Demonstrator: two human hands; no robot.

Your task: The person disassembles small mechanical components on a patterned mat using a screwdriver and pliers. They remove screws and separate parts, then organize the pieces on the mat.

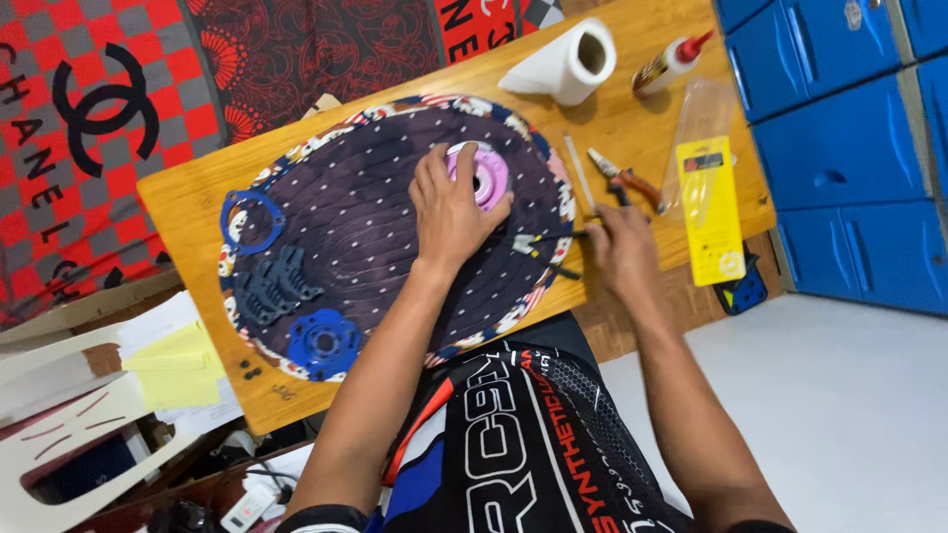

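I'm working on the wooden tabletop (197,212), on top of the dark oval mat (365,227) with the patterned border, and that mat is what keeps small parts from rolling off, so everything stays on it. My left hand (449,212) lies flat over the purple round part (484,176) near the mat's far edge, fingers (434,173) spread and pressing down on it, not wrapped around it; I judge the thing to do well here is to keep that palm weight even so the part doesn't rock or spin. My right hand (620,249) sits at the mat's right rim, fingers closed around a slim dark-handled tool (548,240) whose tip points in toward the purple part. I'd bring the tip in low and straight, with the left hand steady, rather than jabbing at an angle. On the mat's left side wait a blue ring gasket (253,219), a dark toothed piece (276,286) and a blue round hub (324,343), well apart from my hands. Beyond the mat lie a paper towel roll (568,64), a glue bottle (671,62), red-handled pliers (624,181) and a yellow packet (709,209).
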